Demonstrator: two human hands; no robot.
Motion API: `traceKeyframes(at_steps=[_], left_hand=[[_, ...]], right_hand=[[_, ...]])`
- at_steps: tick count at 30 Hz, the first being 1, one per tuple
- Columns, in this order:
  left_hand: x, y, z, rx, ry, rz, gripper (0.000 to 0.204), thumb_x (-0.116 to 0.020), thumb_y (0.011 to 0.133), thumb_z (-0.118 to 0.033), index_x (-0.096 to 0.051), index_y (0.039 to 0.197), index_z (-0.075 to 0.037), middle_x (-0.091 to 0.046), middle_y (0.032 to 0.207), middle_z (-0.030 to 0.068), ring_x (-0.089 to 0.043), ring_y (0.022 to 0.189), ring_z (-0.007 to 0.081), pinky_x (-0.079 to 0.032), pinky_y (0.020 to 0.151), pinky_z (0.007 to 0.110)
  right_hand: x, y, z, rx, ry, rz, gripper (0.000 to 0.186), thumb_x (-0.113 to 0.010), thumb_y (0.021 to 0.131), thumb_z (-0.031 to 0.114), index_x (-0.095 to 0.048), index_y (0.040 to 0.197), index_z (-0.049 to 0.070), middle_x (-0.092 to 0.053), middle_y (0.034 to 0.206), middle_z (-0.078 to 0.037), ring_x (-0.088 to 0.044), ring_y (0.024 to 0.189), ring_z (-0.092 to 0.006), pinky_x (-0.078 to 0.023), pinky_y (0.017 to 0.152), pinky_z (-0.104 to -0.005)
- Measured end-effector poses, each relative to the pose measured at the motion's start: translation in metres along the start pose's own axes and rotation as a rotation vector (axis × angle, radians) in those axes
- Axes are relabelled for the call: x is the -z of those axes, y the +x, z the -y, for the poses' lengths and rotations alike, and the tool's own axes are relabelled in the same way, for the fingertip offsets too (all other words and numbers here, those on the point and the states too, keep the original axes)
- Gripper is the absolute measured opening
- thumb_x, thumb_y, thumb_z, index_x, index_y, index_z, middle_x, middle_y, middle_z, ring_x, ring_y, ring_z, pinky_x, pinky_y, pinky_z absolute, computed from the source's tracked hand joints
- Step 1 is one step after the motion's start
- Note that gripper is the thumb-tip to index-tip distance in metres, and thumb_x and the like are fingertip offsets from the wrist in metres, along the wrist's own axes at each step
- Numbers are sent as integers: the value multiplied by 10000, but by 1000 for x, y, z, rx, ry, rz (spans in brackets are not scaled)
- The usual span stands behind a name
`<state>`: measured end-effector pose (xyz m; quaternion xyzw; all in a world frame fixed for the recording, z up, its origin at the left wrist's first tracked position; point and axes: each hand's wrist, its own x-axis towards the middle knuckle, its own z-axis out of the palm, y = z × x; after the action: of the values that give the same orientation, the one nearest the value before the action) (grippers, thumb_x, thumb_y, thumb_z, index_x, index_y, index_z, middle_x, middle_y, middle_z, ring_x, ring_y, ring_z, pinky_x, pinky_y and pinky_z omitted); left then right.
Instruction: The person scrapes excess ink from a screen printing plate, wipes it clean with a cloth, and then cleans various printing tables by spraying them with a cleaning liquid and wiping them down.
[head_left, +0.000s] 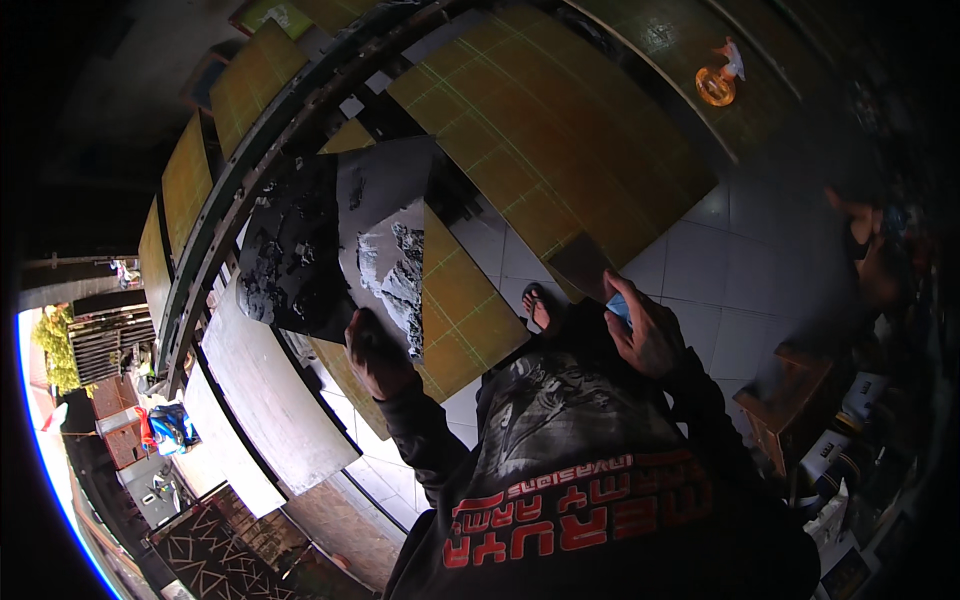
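My left hand [378, 362] is closed at the near edge of a black sheet [300, 180], which is smeared with lumpy dark and silvery-grey paste [392, 270]. What its fingers grip is lost in shadow. My right hand [645, 335] pinches a light blue piece [620, 306] at the near end of a thin, flat, dark blade-like plate [580, 266]. The plate overlaps the near corner of a large yellow-brown panel [560, 120] marked with greenish lines. Another yellow-brown panel [460, 310] lies under and beside the paste-smeared sheet.
Several more panels stand along a curved-looking dark rail [250, 150] at the left, with pale boards [270, 400] nearer me. A sandalled foot [538, 308] shows on the tiled floor [690, 270]. At right is a wooden stool [795, 405]. An orange round object [714, 88] lies on the far surface.
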<state>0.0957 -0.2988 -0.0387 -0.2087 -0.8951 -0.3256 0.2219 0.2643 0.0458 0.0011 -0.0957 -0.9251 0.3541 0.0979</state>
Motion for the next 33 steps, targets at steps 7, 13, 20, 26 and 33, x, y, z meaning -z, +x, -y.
traceKeyframes(at_steps=[7, 13, 20, 26, 33], left_hand=[[-7, 18, -9, 39, 14, -130, 300, -423, 880, -114, -546, 1072, 81, -588, 1013, 210, -577, 932, 346, -459, 826, 394], [5, 21, -10, 58, 103, -111, 316, -402, 905, -113, -535, 1092, 105, -578, 1057, 226, -566, 964, 359, -457, 856, 397], [14, 3, 12, 201, 166, -144, 319, -400, 895, -87, -521, 1124, 99, -563, 1078, 234, -554, 999, 374, -450, 881, 402], [24, 11, -1, 409, 278, -71, 334, -405, 899, -100, -501, 1153, 93, -558, 1065, 208, -554, 1012, 333, -443, 892, 381], [14, -10, 4, 475, 97, -221, 325, -422, 900, -102, -505, 1147, 93, -554, 1062, 207, -553, 1005, 329, -442, 892, 378]], right_hand=[[7, -29, -4, -353, -262, 313, 450, -541, 886, 164, -442, 1323, 121, -588, 971, -180, -608, 832, -350, -494, 717, -422], [7, -27, 2, -470, -414, 407, 441, -516, 889, 202, -457, 1323, 153, -562, 844, -188, -587, 748, -365, -479, 690, -447], [14, 18, 7, -430, -394, 512, 434, -515, 874, 195, -480, 1304, 146, -588, 829, -218, -606, 760, -370, -490, 698, -451], [-6, 90, -9, -288, -424, 558, 428, -527, 859, 191, -503, 1285, 163, -628, 977, -153, -594, 878, -364, -475, 806, -438], [-82, 243, -41, 178, -461, 479, 465, -523, 862, 162, -457, 1321, 124, -627, 998, -184, -600, 864, -383, -481, 797, -424]])
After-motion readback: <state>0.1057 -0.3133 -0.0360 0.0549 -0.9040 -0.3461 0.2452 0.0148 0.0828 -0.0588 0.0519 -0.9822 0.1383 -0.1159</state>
